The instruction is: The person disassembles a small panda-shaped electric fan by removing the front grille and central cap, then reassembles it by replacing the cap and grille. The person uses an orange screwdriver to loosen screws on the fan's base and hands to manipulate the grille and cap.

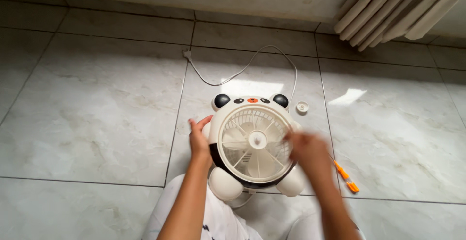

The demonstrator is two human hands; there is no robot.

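Sitting on the pale tiled floor (97,109), a person is working on a small panda-shaped fan (252,145) that is lying on its back between their knees, round grille facing up. The left hand (199,138) is pressing against the fan's left edge, fingers partly open and curled along the rim, steadying the body rather than closing round it. The right hand (308,150) is blurred at the right side of the grille; it is touching or nearly touching the rim there, but whether it is open or gripping something I cannot tell. The white front grille is sitting in place over the blades, so it looks as if the fan is not yet opened, or is already closed again; the picture cannot settle which. A small white round cap (302,106) is lying on the floor just beside the fan's upper right, apart from it, which suggests one part is already off. An orange-handled tool (347,178), probably a screwdriver, is lying untouched near the right forearm. The white power cord (242,70) is trailing away unplugged towards the wall, its plug lying loose on the tiles.
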